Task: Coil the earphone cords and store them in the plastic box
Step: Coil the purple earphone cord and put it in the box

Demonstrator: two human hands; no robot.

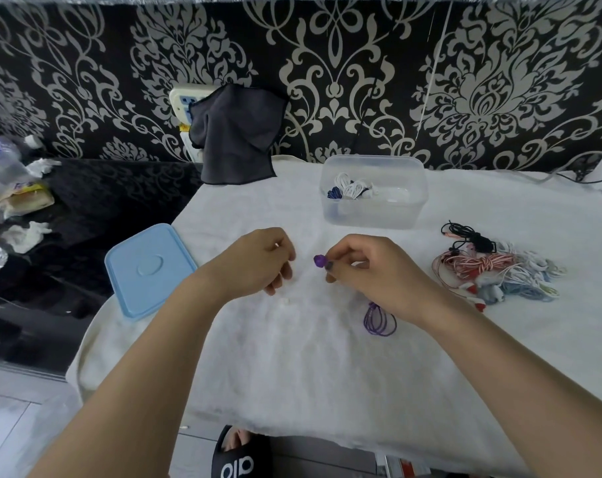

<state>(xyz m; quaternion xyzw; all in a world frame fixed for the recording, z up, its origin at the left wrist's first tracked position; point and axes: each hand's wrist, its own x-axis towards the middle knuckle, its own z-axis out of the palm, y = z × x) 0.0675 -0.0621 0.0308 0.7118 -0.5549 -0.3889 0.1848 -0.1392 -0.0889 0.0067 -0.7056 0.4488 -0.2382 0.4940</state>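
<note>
My right hand (372, 270) pinches a purple earphone (320, 261) between thumb and forefinger above the white towel. Its purple cord (378, 319) hangs in loops below my right wrist and lies on the towel. My left hand (265, 262) hovers just left of the earbud with fingers curled; nothing is visible in it. The clear plastic box (373, 215) stands behind my hands, with several coiled white and blue earphones (349, 189) inside. A tangled pile of red-striped, black, white and blue earphones (492, 270) lies to the right.
The box's light blue lid (147, 267) lies at the left edge of the white towel (292, 367) covering the table. A dark cloth (237, 136) hangs on the patterned wall behind. Clutter sits on the dark surface at far left (16, 198).
</note>
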